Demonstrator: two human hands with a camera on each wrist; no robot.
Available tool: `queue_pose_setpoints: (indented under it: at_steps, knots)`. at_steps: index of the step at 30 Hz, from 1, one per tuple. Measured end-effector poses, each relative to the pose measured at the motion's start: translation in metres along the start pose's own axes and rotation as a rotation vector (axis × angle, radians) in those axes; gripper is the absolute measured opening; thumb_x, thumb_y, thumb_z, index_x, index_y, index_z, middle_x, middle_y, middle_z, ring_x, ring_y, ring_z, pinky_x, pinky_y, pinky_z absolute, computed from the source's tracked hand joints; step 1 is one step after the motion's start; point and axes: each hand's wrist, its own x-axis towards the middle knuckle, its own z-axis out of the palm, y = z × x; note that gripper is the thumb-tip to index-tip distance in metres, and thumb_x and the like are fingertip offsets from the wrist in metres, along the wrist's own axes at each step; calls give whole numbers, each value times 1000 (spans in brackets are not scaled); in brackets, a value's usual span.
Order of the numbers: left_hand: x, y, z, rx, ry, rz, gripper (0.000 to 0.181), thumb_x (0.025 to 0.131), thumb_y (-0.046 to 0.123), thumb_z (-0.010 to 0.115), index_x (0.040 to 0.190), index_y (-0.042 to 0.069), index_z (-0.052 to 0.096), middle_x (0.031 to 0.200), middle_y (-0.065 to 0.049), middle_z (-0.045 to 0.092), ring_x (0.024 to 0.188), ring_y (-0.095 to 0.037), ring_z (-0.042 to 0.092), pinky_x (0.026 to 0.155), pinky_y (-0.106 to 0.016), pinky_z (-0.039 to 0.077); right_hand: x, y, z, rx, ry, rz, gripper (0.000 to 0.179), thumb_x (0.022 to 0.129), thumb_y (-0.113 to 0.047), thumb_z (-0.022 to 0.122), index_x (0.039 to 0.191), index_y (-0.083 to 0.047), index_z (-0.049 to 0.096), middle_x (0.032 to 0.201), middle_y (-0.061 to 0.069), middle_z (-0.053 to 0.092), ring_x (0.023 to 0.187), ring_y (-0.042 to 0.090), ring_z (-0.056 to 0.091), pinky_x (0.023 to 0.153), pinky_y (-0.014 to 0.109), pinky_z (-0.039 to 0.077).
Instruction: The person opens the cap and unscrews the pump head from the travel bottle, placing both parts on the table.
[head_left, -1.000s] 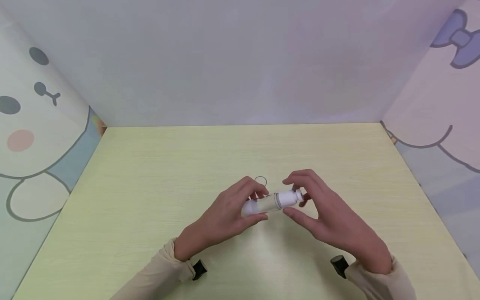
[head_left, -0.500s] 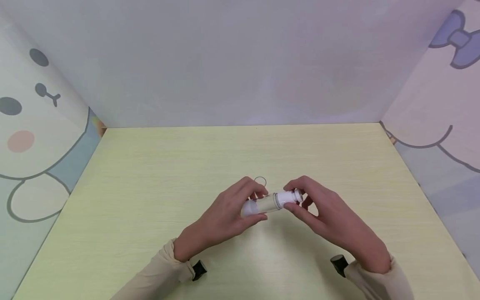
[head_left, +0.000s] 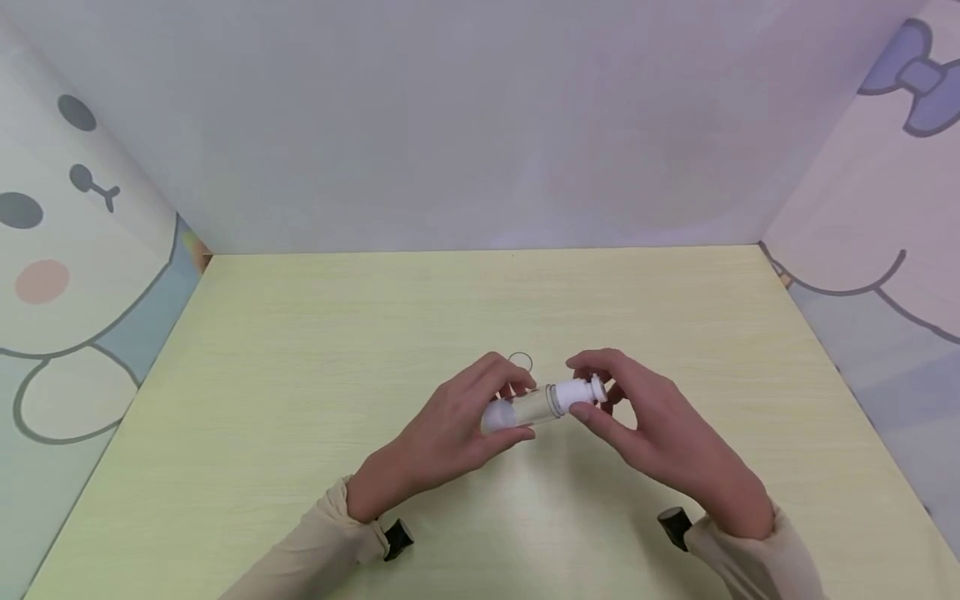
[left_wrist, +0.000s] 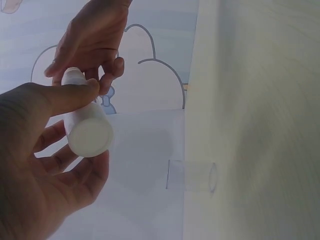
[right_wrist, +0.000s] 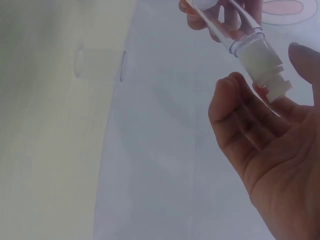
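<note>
A small clear pump bottle [head_left: 531, 407] with a white pump top [head_left: 576, 394] lies tilted in the air above the table. My left hand [head_left: 467, 417] grips its base end, thumb on one side and fingers on the other; in the left wrist view the whitish round bottom [left_wrist: 91, 137] faces the camera. Around the pump top curves my right hand [head_left: 652, 417]. The right wrist view shows gaps between the pump top [right_wrist: 265, 67] and that hand's thumb and fingers. A clear cylindrical cap [right_wrist: 100, 64] stands on the table beyond the left fingers.
The pale wood-grain table [head_left: 337, 333] runs back to a plain whitish wall [head_left: 480, 125]. Cartoon-printed panels [head_left: 862, 208] flank it on both sides. Each sleeve cuff carries a black block [head_left: 399, 540].
My right fingers and thumb closed in on the pump top half a second ago and have since loosened slightly. The pump top has turned a little. My left hand keeps its grip.
</note>
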Motion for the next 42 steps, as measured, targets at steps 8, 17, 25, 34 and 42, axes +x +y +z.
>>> queue_pose_setpoints:
  at_steps: [8,17,25,34,42]
  knots:
    - [1,0,0,2,-12,-1,46,86,21,88,122,16,60,113,6,61,99,-6,61,74,-19,54,3,-1,-2,50,-19,-21,37,92,-10,80,120,-25,61,110,-20,63,87,-3,62,77,18,55]
    - [0,1,-1,15,-37,5,50,89,21,85,135,16,64,117,2,60,95,-9,61,74,-17,54,3,0,-7,19,-46,-150,25,100,-26,71,120,-15,61,125,-7,60,109,3,57,96,11,48]
    - [0,2,-1,34,-50,-4,45,91,21,83,133,19,67,119,2,60,94,-9,60,76,-18,54,2,1,-7,-23,-39,-200,20,104,-24,66,120,-12,61,125,-4,55,113,6,54,101,10,43]
    - [-4,1,-2,-18,-20,-26,46,91,22,83,133,20,65,121,3,59,97,-7,60,80,-20,56,4,3,-7,-12,71,-284,32,108,-36,54,120,-7,64,122,-2,59,109,8,55,100,11,43]
    - [-13,-3,-9,-83,44,-58,49,90,18,83,135,20,63,119,5,59,102,-4,61,87,-23,57,1,12,-1,20,41,-231,30,94,-7,76,121,-10,63,123,-3,59,110,7,55,101,12,43]
